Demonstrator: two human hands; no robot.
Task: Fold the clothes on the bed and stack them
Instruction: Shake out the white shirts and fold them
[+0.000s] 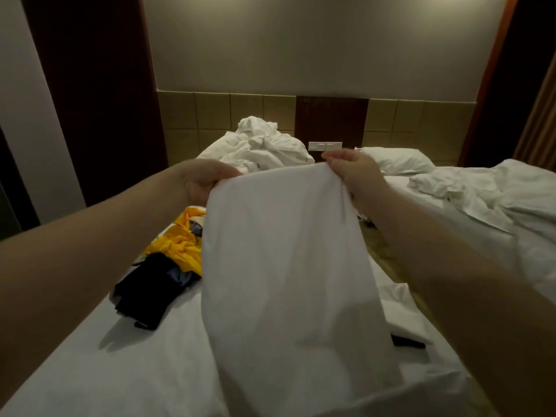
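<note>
A white garment (288, 266) hangs in the air in front of me, over the near bed (120, 371). My left hand (204, 180) grips its upper left corner. My right hand (352, 168) pinches its upper right corner. The cloth falls straight down and its lower end reaches the sheet. On the bed to the left lie a crumpled yellow garment (180, 239) and a dark garment (147, 290), touching each other. Part of another white piece (400, 308) shows behind the hanging cloth on the right.
A heap of white bedding (261, 145) lies at the head of the near bed. A second bed (481, 206) with a pillow (394, 159) and rumpled sheets stands to the right across a narrow floor gap. A small dark object (409, 341) lies near the bed's right edge.
</note>
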